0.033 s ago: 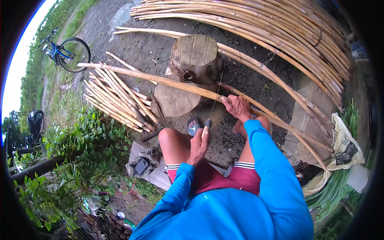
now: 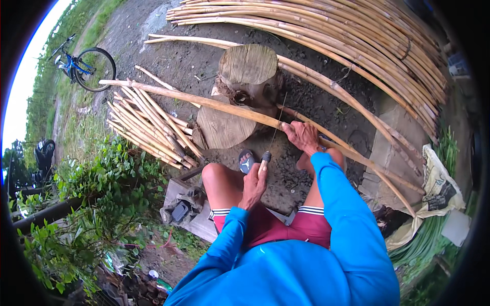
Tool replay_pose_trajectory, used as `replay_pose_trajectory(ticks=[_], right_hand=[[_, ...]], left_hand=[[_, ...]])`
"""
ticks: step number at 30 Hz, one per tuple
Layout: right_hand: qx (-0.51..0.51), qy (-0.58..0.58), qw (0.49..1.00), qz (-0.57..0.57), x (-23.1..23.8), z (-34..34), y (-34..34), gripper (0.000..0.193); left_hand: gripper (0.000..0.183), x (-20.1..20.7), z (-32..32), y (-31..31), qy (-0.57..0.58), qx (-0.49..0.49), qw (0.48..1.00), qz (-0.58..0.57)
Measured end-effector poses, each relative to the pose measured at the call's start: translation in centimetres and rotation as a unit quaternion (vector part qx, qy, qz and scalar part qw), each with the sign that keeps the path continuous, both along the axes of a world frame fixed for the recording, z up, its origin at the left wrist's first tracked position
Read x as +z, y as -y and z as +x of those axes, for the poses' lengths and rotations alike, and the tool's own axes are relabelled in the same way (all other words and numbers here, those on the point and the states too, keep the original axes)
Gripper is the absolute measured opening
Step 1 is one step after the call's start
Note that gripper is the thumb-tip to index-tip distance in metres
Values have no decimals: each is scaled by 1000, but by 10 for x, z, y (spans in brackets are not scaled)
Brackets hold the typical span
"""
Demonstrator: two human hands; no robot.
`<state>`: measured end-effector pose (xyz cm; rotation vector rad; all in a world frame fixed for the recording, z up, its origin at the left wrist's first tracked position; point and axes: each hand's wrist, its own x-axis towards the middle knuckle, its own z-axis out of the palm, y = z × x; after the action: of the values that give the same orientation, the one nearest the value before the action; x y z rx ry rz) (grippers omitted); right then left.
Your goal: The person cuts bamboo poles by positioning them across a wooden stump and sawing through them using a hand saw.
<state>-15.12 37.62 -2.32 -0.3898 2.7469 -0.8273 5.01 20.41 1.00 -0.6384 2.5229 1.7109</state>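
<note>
Across 2 stumps (image 2: 248,65) lies 1 bamboo pole (image 2: 204,100); right hand (image 2: 302,136) clamped on it. Left hand (image 2: 253,184) fist shut round 1 knife handle (image 2: 265,159), blade up.

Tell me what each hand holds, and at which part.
The left hand grips a knife by its handle. The right hand holds a long bamboo pole near its middle, over the stump.

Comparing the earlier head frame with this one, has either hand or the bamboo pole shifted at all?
Nothing visibly changed. The right hand grips the long bamboo pole lying across the wood stump, and the left hand holds the knife by its handle, blade up toward the pole, as before.
</note>
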Motion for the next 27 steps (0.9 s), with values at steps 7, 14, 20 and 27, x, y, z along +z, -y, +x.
replay_pose_trajectory(ticks=[7,14,20,27], right_hand=[[24,107,993,32,9,-13,4,70],[23,49,998,28,15,-3,21,68],[6,9,999,39,11,-2,23,70],[0,11,998,58,11,-1,26,71]], left_hand=[[28,13,5,-3,-4,-35,998,-61],[29,24,4,-6,-38,-13,998,-46],[25,26,5,-5,1,-36,992,-124],[31,43,49,-4,37,-25,991,-124]])
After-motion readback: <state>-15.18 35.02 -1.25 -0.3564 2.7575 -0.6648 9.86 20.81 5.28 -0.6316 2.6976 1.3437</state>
